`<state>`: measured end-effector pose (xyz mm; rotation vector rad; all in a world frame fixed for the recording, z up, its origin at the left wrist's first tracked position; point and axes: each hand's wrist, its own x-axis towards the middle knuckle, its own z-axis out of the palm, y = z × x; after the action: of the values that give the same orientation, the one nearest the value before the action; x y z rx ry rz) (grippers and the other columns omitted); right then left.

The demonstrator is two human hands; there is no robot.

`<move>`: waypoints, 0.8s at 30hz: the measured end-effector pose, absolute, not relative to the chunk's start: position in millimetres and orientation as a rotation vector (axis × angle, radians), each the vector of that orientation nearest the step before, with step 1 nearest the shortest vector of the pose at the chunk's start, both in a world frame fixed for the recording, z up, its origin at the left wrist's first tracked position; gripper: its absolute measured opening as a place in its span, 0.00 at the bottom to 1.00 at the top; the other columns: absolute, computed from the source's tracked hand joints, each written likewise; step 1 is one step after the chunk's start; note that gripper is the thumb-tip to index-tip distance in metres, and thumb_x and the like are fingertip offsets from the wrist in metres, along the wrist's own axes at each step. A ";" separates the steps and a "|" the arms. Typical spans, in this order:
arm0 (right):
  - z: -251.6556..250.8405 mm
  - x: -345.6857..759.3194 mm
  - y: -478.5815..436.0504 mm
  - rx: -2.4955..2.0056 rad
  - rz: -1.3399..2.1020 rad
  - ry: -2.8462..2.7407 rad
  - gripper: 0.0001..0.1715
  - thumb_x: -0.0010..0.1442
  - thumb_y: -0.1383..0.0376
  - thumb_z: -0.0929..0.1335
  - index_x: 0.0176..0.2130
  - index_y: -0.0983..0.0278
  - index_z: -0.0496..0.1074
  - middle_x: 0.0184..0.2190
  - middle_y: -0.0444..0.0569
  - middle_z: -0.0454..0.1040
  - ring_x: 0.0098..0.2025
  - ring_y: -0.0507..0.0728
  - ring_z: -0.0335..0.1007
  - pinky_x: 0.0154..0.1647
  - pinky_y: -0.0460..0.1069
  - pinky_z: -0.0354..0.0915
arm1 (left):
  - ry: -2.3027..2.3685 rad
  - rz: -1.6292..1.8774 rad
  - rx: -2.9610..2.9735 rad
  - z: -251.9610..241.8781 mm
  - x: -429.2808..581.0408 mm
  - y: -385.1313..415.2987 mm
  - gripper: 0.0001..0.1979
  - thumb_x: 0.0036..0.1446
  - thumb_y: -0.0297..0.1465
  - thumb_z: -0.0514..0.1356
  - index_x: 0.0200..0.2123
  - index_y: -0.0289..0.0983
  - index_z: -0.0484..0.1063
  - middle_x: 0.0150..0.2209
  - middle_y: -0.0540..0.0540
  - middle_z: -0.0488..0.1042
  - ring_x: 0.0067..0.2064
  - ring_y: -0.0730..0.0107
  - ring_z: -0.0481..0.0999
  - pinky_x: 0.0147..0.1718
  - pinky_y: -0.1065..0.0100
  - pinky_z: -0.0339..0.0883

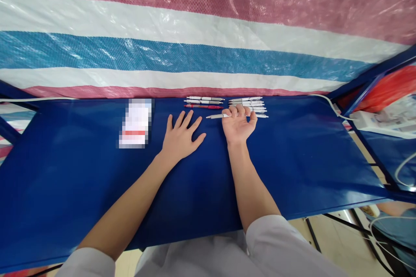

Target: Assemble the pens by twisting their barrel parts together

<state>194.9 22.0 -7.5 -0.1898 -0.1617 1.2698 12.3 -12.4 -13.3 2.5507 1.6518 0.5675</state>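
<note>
Nearest the person, at the front edge of the blue table, two white sleeves end and bare forearms reach forward. Further in, the left hand lies flat on the tabletop with its fingers spread, holding nothing. Just to its right, the right hand has its fingers curled closed around a white pen. This pen lies crosswise, its long axis running left to right and its tip pointing left, towards the gap above the left hand. Beyond both hands lie two small rows of pens: a left row with a red pen, and a right row touching the curled fingers. Behind the table hangs a striped tarp.
</note>
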 end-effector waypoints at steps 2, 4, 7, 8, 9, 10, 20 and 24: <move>-7.8 195.5 22.3 -0.141 1.272 -0.156 0.16 0.62 0.57 0.59 0.25 0.59 0.55 0.22 0.39 0.52 0.24 0.51 0.54 0.28 0.51 0.60 | 1.658 0.545 2.565 -12.7 12.5 -12.4 0.27 0.62 0.45 0.54 0.62 0.43 0.66 0.66 0.39 0.59 0.67 0.41 0.56 0.63 0.36 0.40; -7.7 196.1 22.5 -0.125 1.260 -0.154 0.16 0.62 0.57 0.59 0.25 0.59 0.54 0.21 0.39 0.52 0.24 0.51 0.54 0.27 0.50 0.60 | 1.660 0.530 2.571 -12.4 12.6 -12.3 0.28 0.62 0.45 0.54 0.62 0.42 0.65 0.66 0.38 0.59 0.67 0.41 0.56 0.63 0.36 0.40; -7.2 196.7 23.0 -0.177 1.244 -0.149 0.16 0.62 0.57 0.59 0.25 0.59 0.53 0.21 0.39 0.52 0.24 0.51 0.53 0.27 0.51 0.59 | 1.661 0.542 2.564 -12.4 12.7 -12.0 0.28 0.62 0.45 0.54 0.62 0.43 0.65 0.66 0.39 0.59 0.67 0.41 0.56 0.63 0.36 0.40; -7.1 196.7 23.2 -0.195 1.245 -0.148 0.16 0.62 0.57 0.58 0.25 0.59 0.53 0.21 0.39 0.52 0.24 0.52 0.53 0.27 0.51 0.59 | 1.662 0.544 2.565 -12.5 12.6 -11.9 0.27 0.62 0.45 0.55 0.62 0.44 0.65 0.66 0.40 0.59 0.67 0.42 0.56 0.63 0.36 0.40; -7.0 196.5 23.4 -0.204 1.245 -0.148 0.16 0.62 0.57 0.58 0.25 0.59 0.53 0.21 0.39 0.52 0.23 0.52 0.53 0.27 0.51 0.59 | 1.663 0.541 2.571 -12.7 12.5 -11.8 0.27 0.62 0.45 0.55 0.62 0.44 0.65 0.66 0.40 0.60 0.67 0.42 0.56 0.63 0.36 0.40; -7.1 196.2 23.7 -0.206 1.246 -0.153 0.16 0.62 0.58 0.59 0.25 0.59 0.53 0.21 0.39 0.51 0.23 0.52 0.53 0.26 0.51 0.59 | 1.666 0.536 2.578 -12.8 12.4 -11.7 0.27 0.62 0.45 0.55 0.62 0.44 0.65 0.66 0.40 0.60 0.67 0.42 0.56 0.63 0.36 0.41; -7.9 194.6 25.7 -0.225 1.249 -0.168 0.16 0.62 0.59 0.58 0.25 0.58 0.52 0.21 0.39 0.51 0.23 0.53 0.51 0.27 0.52 0.56 | 1.662 0.526 2.589 -13.1 11.9 -12.2 0.28 0.62 0.45 0.54 0.62 0.42 0.66 0.66 0.38 0.60 0.67 0.41 0.57 0.63 0.36 0.41; -7.8 195.4 25.7 -0.138 1.272 -0.145 0.16 0.63 0.59 0.58 0.25 0.59 0.53 0.21 0.39 0.52 0.24 0.52 0.51 0.27 0.52 0.56 | 1.657 0.564 2.555 -12.7 12.7 -12.2 0.27 0.62 0.45 0.55 0.62 0.43 0.66 0.66 0.39 0.60 0.67 0.41 0.56 0.63 0.36 0.40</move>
<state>195.4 25.7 -7.8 -0.1384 -0.1455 1.2722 12.7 -12.2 -12.7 2.5547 1.6573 0.5636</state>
